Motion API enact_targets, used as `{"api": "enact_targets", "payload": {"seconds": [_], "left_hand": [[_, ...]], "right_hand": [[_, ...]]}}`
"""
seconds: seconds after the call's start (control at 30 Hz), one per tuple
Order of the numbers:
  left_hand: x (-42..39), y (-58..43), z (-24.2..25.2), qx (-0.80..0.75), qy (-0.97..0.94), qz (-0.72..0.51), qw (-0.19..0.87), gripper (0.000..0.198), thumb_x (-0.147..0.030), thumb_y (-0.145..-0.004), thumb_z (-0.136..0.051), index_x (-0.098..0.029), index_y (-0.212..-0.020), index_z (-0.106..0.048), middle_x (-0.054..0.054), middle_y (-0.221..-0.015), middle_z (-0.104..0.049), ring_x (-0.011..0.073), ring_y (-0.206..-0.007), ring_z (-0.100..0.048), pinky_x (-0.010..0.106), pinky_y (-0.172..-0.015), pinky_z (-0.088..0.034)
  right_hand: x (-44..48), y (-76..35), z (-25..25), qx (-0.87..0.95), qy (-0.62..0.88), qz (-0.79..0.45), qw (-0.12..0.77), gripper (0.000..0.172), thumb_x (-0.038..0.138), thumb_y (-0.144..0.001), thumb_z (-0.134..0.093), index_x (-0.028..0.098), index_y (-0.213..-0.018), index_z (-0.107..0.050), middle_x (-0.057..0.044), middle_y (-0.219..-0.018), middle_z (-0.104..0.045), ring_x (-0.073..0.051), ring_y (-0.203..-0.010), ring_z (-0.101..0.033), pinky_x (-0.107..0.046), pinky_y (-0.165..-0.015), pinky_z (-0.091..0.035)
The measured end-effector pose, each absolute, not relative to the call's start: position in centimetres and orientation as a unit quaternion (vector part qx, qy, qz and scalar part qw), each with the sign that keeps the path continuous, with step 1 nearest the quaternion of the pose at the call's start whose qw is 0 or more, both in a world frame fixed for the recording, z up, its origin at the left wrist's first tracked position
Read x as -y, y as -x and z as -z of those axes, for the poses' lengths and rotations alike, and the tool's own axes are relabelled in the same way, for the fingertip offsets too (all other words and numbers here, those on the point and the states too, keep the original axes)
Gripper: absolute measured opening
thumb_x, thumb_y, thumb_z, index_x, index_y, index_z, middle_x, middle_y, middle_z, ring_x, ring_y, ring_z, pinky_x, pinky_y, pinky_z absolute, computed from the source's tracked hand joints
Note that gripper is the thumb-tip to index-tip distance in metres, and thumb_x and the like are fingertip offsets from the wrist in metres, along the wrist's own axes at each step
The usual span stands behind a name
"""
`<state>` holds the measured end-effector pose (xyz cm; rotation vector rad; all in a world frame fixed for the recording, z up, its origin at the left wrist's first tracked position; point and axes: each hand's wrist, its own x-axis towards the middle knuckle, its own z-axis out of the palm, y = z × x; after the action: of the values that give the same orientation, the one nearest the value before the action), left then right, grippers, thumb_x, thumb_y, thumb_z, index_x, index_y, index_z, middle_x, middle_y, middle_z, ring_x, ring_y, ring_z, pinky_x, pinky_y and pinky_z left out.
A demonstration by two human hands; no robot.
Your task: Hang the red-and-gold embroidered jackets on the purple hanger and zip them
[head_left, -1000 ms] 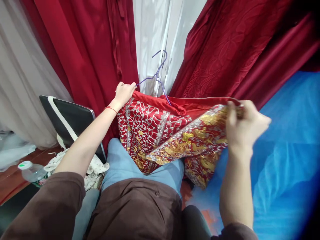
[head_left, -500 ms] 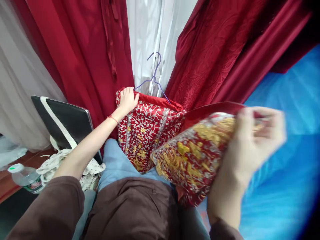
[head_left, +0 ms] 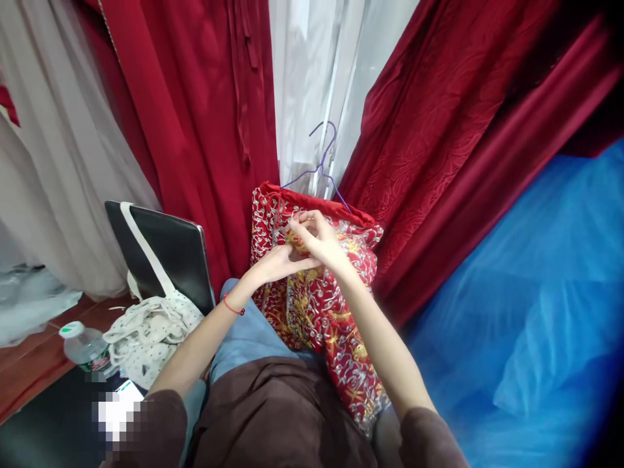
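Note:
A red garment (head_left: 312,305) with silver and gold embroidery lies over my lap, its upper edge on a purple wire hanger (head_left: 322,166). Both hands meet over the garment's upper part. My right hand (head_left: 319,240) pinches a gathered bit of the embroidered cloth between thumb and fingers. Just below and to the left, my left hand (head_left: 283,262) has its fingers pressed against the same bundle, its fingertips partly hidden. A red string circles the left wrist.
Red curtains and pale sheer cloth hang in front. Blue tulle (head_left: 511,312) spreads at the right. On the left are a black chair back (head_left: 160,253), a white dotted cloth bag (head_left: 146,331), a plastic bottle (head_left: 85,344) and a lit, blurred-out screen.
My right hand has come in from the far right to the garment's middle, folding the embroidered flap inward. My left hand has left the top left edge and moved down beside it.

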<state>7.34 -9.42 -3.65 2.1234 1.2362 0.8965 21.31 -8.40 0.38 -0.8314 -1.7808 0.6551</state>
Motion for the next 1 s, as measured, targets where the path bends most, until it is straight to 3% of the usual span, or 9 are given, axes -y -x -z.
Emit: {"api": "enact_targets", "payload": {"seconds": [0.17, 0.33, 0.5, 0.6, 0.7, 0.83, 0.93, 1.0], "left_hand": [[5.5, -5.5, 6.4, -0.525, -0.716, -0.419, 0.189, 0.024, -0.039, -0.081, -0.057, -0.017, -0.071, -0.061, 0.006, -0.069, -0.064, 0.024, -0.081, -0.063, 0.031, -0.075, -0.049], [5.2, -1.8, 6.2, -0.555, -0.699, -0.412, 0.181, 0.03, -0.041, -0.079, -0.048, -0.02, -0.059, -0.049, 0.002, -0.056, -0.053, 0.02, -0.067, -0.055, 0.032, -0.069, -0.046], [7.8, 2.9, 3.5, -0.5, -0.708, -0.41, 0.284, 0.028, -0.045, -0.071, -0.055, -0.018, -0.065, -0.057, 0.004, -0.068, -0.064, 0.0212, -0.074, -0.059, 0.033, -0.073, -0.051], [9.1, 4.6, 1.0, -0.471, -0.743, -0.353, 0.319, 0.024, -0.04, -0.065, -0.063, -0.016, -0.07, -0.061, 0.004, -0.072, -0.067, 0.02, -0.072, -0.061, 0.031, -0.07, -0.053], [9.5, 5.2, -1.5, -0.45, -0.777, -0.323, 0.3, 0.024, -0.038, -0.065, -0.065, -0.015, -0.076, -0.065, 0.004, -0.075, -0.069, 0.0212, -0.075, -0.064, 0.032, -0.07, -0.055], [8.5, 5.3, -4.3, -0.411, -0.793, -0.37, 0.256, 0.032, -0.033, -0.065, -0.07, -0.013, -0.091, -0.067, 0.005, -0.078, -0.07, 0.0257, -0.085, -0.068, 0.037, -0.08, -0.057], [6.9, 4.8, -5.9, -0.357, -0.78, -0.442, 0.262, 0.04, -0.028, -0.063, -0.07, -0.014, -0.1, -0.067, 0.005, -0.081, -0.071, 0.0284, -0.091, -0.07, 0.041, -0.084, -0.058], [5.9, 4.0, -6.9, -0.315, -0.764, -0.5, 0.261, 0.039, -0.027, -0.063, -0.066, -0.014, -0.101, -0.067, 0.005, -0.084, -0.071, 0.0295, -0.094, -0.071, 0.043, -0.084, -0.058]], "right_hand": [[7.6, -20.1, 1.0, 0.792, 0.321, -0.289, 0.431, 0.033, 0.046, -0.085, -0.063, 0.023, -0.108, -0.056, -0.007, -0.107, -0.071, -0.022, -0.101, -0.068, -0.042, -0.095, -0.051], [7.3, -20.2, 2.8, 0.815, 0.323, -0.187, 0.442, 0.032, 0.045, -0.092, -0.054, 0.022, -0.114, -0.057, -0.011, -0.112, -0.069, -0.024, -0.106, -0.066, -0.045, -0.097, -0.05], [7.2, -22.7, 4.4, 0.769, 0.481, 0.011, 0.422, 0.065, 0.057, -0.075, -0.074, 0.014, -0.123, -0.06, -0.024, -0.132, -0.058, -0.043, -0.129, -0.048, -0.066, -0.103, -0.035], [7.0, -23.7, 4.6, 0.814, 0.44, -0.105, 0.364, 0.038, 0.049, -0.084, -0.066, 0.017, -0.104, -0.071, -0.013, -0.099, -0.071, -0.032, -0.1, -0.063, -0.055, -0.091, -0.048], [7.6, -24.3, 2.9, 0.831, 0.352, -0.199, 0.381, 0.025, 0.039, -0.088, -0.062, 0.019, -0.092, -0.075, -0.004, -0.078, -0.07, -0.02, -0.073, -0.061, -0.04, -0.075, -0.052], [9.2, -25.0, -2.1, 0.857, 0.258, -0.25, 0.37, 0.028, 0.043, -0.083, -0.071, 0.019, -0.096, -0.076, -0.002, -0.083, -0.071, -0.017, -0.071, -0.06, -0.033, -0.068, -0.051], [9.7, -24.9, -6.0, 0.874, 0.176, -0.305, 0.336, 0.034, 0.052, -0.077, -0.076, 0.018, -0.085, -0.075, 0.0, -0.075, -0.066, -0.013, -0.067, -0.057, -0.028, -0.062, -0.048], [9.3, -24.3, -7.6, 0.866, 0.146, -0.313, 0.361, 0.039, 0.057, -0.073, -0.078, 0.018, -0.077, -0.072, 0.001, -0.072, -0.063, -0.013, -0.067, -0.056, -0.027, -0.061, -0.047]]}}
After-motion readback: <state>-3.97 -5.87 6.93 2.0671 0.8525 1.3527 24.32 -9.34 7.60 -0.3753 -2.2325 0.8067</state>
